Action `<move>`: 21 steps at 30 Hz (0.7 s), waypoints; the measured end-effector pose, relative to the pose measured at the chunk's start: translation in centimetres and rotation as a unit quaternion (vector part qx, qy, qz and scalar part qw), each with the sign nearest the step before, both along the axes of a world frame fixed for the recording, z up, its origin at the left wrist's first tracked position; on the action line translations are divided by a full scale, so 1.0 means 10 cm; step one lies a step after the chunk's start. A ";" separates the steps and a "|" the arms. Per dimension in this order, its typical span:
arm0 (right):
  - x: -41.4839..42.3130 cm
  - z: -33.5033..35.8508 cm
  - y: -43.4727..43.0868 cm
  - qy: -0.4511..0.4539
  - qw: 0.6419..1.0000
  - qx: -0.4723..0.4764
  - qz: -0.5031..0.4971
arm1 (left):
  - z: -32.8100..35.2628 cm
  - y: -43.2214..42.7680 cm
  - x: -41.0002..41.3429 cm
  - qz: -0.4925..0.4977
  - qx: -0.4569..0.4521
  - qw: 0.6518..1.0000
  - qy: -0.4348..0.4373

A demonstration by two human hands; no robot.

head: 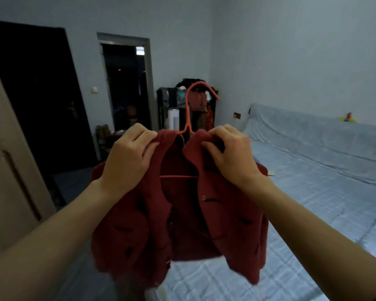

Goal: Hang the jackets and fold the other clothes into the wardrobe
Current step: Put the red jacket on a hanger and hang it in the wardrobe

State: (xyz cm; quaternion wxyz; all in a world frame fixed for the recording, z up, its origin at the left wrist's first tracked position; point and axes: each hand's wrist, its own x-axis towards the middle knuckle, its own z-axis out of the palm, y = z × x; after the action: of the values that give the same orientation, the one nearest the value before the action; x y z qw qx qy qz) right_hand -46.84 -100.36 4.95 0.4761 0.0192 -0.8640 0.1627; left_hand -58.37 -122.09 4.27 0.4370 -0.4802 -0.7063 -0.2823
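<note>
Item: red jacket (182, 213), mounted on an orange wire hanger (188, 114) and held up in the air over the near edge of the bed (302, 192), touching nothing below it.

Left hand (128, 157): grip pinched shut on the jacket's left collar and shoulder, fingers curled over the cloth.

Right hand (230, 155): grip likewise closed on the right collar, fingertips (206, 144) tucking the fabric in beside the hanger's neck.

Hanger: hook stands free above both hands; crossbar shows through the open front. Both shoulders appear seated.

Step in hand, as judged: settling the collar on the hanger — the hanging stage of the task, jacket not yet in the wardrobe.

Wardrobe door (11, 170): pale panel at the far left of the view; its interior and rail are not visible.

Next move, as judged: one hand should shift to the hook — then carry the jacket leftward to the wardrobe, keeping the shoulders from slipping off the thin wire.
</note>
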 end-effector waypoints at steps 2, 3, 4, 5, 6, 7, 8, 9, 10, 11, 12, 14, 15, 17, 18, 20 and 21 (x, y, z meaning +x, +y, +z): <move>0.12 -0.01 -0.02 0.000 0.999 0.005 0.036 | -0.01 -0.10 0.22 0.025 0.006 1.000 -0.009; 0.18 -0.02 -0.03 -0.003 0.998 0.010 0.054 | -0.02 -0.15 0.33 0.038 0.011 0.999 -0.012; 0.25 0.00 -0.05 -0.005 0.997 0.019 0.076 | -0.02 -0.22 0.46 0.058 0.018 0.998 -0.012; 0.29 0.01 -0.07 -0.007 0.995 0.028 0.090 | -0.03 -0.29 0.56 0.071 0.025 0.997 -0.009; 0.30 0.03 -0.08 -0.007 0.995 0.034 0.098 | -0.03 -0.34 0.62 0.076 0.031 0.997 -0.008; 0.32 0.05 -0.11 -0.003 0.993 0.039 0.110 | -0.01 -0.43 0.71 0.087 0.033 0.996 -0.007; 0.34 0.07 -0.16 0.003 0.991 0.043 0.123 | 0.00 -0.53 0.80 0.101 0.034 0.994 -0.006; 0.37 0.09 -0.22 0.007 0.990 0.043 0.135 | 0.01 -0.63 0.89 0.114 0.037 0.993 -0.003; 0.39 0.10 -0.30 0.012 0.988 0.041 0.145 | 0.03 -0.75 0.98 0.127 0.042 0.991 0.003; 0.40 0.11 -0.40 0.017 0.987 0.037 0.157 | 0.04 -0.88 1.07 0.141 0.048 0.989 0.008; 0.41 0.12 -0.54 0.023 0.984 0.031 0.172 | 0.05 -1.02 1.16 0.157 0.053 0.986 0.011; 0.45 0.13 -0.88 0.029 0.979 0.023 0.201 | 0.07 -1.33 1.33 0.193 0.058 0.979 0.012; 0.47 0.13 -1.05 0.030 0.976 0.022 0.215 | 0.06 -1.50 1.41 0.214 0.058 0.975 0.013; 0.53 0.10 -1.38 0.032 0.969 0.018 0.245 | 0.02 -1.83 1.58 0.251 0.061 0.966 0.016; 0.57 0.07 -1.50 0.033 0.966 0.014 0.258 | 0.00 -1.96 1.67 0.260 0.065 0.963 0.019; 0.67 0.02 -1.63 0.033 0.961 0.009 0.273 | -0.05 -2.09 1.84 0.268 0.064 0.961 0.019; 0.72 -0.01 -1.64 0.030 0.961 0.007 0.275 | -0.08 -2.10 1.92 0.269 0.059 0.961 0.015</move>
State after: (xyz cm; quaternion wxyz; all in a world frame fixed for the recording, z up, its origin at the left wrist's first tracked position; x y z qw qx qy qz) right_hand -39.61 -116.77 4.89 0.4389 0.2643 -0.8116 0.2808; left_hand -39.19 -143.05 3.49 0.5346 -0.2500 -0.7849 -0.1885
